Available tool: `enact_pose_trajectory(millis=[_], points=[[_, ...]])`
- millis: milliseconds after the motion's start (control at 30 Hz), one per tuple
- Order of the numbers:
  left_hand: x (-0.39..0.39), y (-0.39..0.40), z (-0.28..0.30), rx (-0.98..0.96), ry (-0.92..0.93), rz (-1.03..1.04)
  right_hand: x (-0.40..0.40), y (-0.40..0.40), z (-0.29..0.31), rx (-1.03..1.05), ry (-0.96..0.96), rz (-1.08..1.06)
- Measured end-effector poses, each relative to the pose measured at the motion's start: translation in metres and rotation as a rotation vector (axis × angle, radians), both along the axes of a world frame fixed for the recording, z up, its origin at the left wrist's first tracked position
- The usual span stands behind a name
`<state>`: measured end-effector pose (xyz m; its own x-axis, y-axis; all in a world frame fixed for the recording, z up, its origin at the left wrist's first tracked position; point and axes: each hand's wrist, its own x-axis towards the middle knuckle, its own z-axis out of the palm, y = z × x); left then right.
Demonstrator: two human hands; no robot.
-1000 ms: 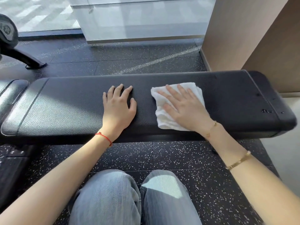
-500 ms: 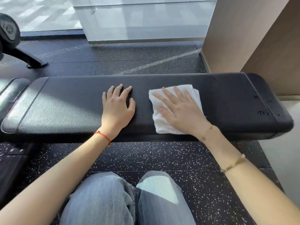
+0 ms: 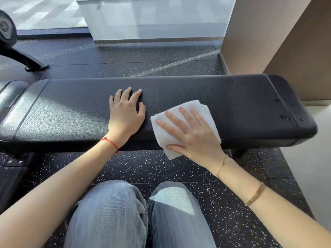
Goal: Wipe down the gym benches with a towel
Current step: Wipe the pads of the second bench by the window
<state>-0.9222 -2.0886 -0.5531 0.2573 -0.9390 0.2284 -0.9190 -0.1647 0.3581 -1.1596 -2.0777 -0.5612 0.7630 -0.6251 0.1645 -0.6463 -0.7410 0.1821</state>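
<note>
Centrally: right hand [image 3: 194, 136] flat, fingers spread, pressing towel [image 3: 180, 122] onto bench [image 3: 241, 97] — near edge. Left hand [image 3: 125, 113] flat on bench, fingers spread.

A single wide-angle view looks forward and steeply down from the person's head. It sits close above the knees [image 3: 136, 212] and takes in the table [image 3: 241, 97] running crosswise, the speckled floor [image 3: 143, 163] and a wall [image 3: 268, 33] beyond.

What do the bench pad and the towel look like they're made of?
Bench pad: looks like black vinyl or faux leather, going by its pebbled grain, soft sheen and stitched seams. Towel: white terry-type cloth, probably cotton, going by its fuzzy nap and soft folded layers.
</note>
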Motion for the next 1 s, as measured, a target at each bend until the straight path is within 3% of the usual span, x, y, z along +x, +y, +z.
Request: enact_pose_trajectory(millis=[233, 533, 700, 867, 1000], points=[[0.002, 0.0, -0.001, 0.003, -0.007, -0.014, -0.065, -0.006, -0.006, -0.039, -0.031, -0.012], [0.0, -0.001, -0.003, -0.011, -0.001, -0.001, 0.016, 0.01, -0.005, 0.034, -0.019, -0.04], [0.003, 0.001, -0.003, -0.001, -0.018, -0.014, -0.017, 0.002, -0.005, 0.065, -0.066, -0.054], [0.001, 0.0, -0.002, 0.004, -0.019, 0.0, -0.042, -0.021, 0.008, 0.228, -0.144, -0.195], [-0.002, 0.001, 0.0, 0.016, -0.025, 0.005, -0.022, -0.084, 0.022, 0.435, -0.192, -0.361]])
